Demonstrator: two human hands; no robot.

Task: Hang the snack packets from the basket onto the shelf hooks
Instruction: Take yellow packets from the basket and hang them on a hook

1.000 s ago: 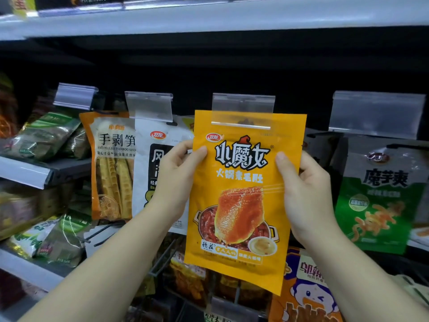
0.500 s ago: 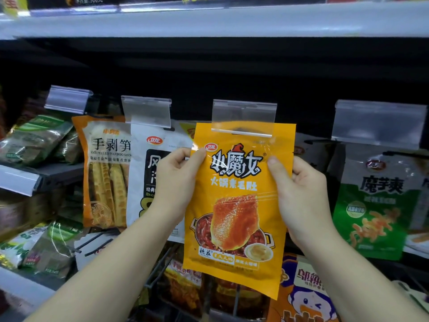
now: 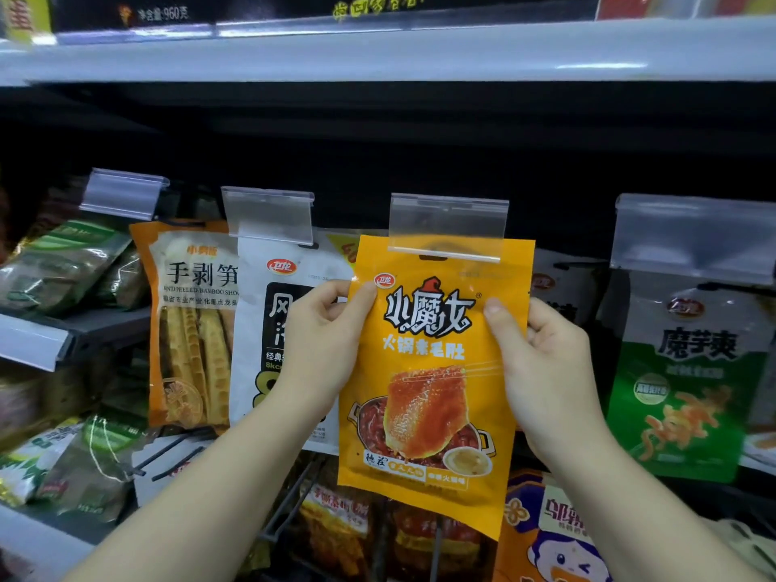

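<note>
You hold the flat orange foil snack packet with a hot-pot picture on its front (image 3: 432, 371) upright before the shelf, one hand on each side edge. Your left hand (image 3: 323, 346) pinches the packet's upper left edge: thumb on the front face, fingers curled behind. Your right hand (image 3: 541, 371) does likewise on the right edge, thumb lying across the front near the printed title, fingers wrapped round the back.

The packet's top rim sits behind the clear plastic price-tag flap (image 3: 447, 226) of the middle hook. A dark hang slot shows through the flap's lower edge (whether the hook prong has entered the slot, you cannot tell from here).

Left of the packet hangs a white foil packet with a black label panel (image 3: 273, 329), partly covered by your left hand. Farther left hangs an orange-bordered packet showing pale bamboo shoots (image 3: 189, 329). Each has its own clear flap above.

Right of your right hand hangs a green-and-white packet with orange strips pictured (image 3: 684, 392), under a wider clear flap (image 3: 693, 237).

Low and near, below the held packet, an orange packet with a cartoon face (image 3: 546, 535) shows. At far left, greenish packets (image 3: 63, 266) lie on a grey side shelf. A pale grey shelf edge (image 3: 378, 52) runs overhead.
</note>
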